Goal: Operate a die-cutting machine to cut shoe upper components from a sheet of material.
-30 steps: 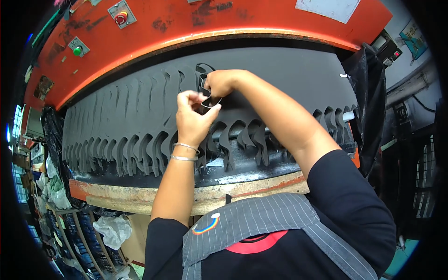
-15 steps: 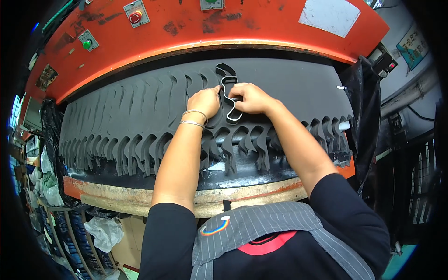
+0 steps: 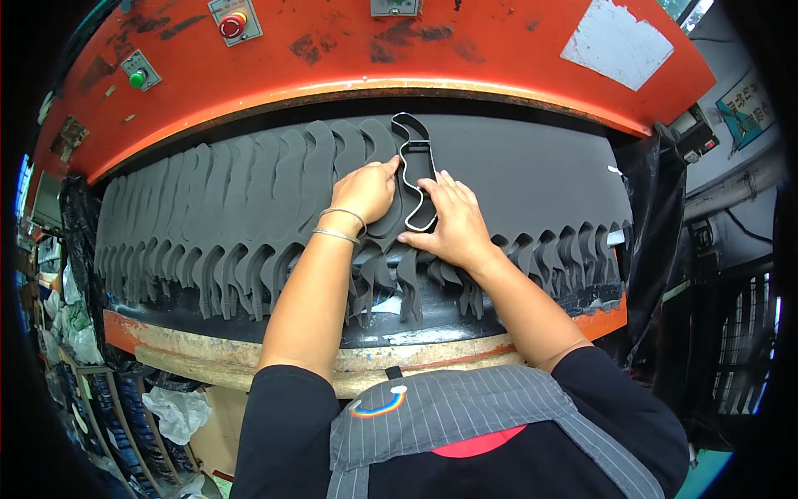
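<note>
A wavy steel cutting die [image 3: 406, 176], an open metal frame with a crossbar near its far end, rests on the dark grey foam sheet [image 3: 532, 170]. At its left edge is my left hand [image 3: 366, 193], index finger stretched to the rim and the other fingers curled in. My right hand [image 3: 455, 218] lies against the die's right side, fingers spread, one fingertip over the rim and the thumb by the near end. Left of the die, the sheet carries a row of wavy cuts [image 3: 266, 179].
Cut foam strips [image 3: 218, 270] droop over the near edge above a black bed. An orange machine beam [image 3: 490, 54] with a red button [image 3: 232, 27] and a green button [image 3: 138, 79] spans the far side. Black plastic [image 3: 652, 216] hangs at the right.
My right hand has opened from a curled grip on the die, its fingers now spread and thumb near the lower end. My left hand stays at the left rim. The view has shifted slightly.
</note>
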Demonstrator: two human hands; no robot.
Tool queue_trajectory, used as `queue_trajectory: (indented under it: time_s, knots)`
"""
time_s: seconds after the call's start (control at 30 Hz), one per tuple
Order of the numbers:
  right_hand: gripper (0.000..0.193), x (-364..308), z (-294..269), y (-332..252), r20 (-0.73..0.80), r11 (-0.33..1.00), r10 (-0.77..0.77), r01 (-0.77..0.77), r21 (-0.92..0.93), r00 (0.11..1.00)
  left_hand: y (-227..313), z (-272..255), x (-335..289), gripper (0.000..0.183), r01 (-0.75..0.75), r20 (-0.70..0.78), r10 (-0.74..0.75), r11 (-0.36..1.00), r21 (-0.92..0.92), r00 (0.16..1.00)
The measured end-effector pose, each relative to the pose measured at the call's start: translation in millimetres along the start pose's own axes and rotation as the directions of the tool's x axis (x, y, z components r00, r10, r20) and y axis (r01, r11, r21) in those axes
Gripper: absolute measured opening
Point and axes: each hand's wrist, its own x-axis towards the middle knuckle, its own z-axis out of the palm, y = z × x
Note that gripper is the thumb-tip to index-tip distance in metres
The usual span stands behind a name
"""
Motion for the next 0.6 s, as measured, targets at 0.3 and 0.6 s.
queue_trajectory:
  time_s: [0.3, 0.6]
  knots:
    - [0.085, 2.3, 7.1, -8.0, -0.079, 0.994, -0.033, 0.025, -0.105, 0.996, 2.1, -13.0, -2.4, 0.041, -0.058, -0.047, 0.061, 0.997, 0.045, 0.997]
    - [0.054, 0.0, -89.4, -85.3, -0.388, 0.953, -0.201, 0.271, 0.133, 0.9, -126.9, -148.9, -103.2, 0.025, -0.228, -0.985, -0.123, 0.962, -0.149, 0.122]
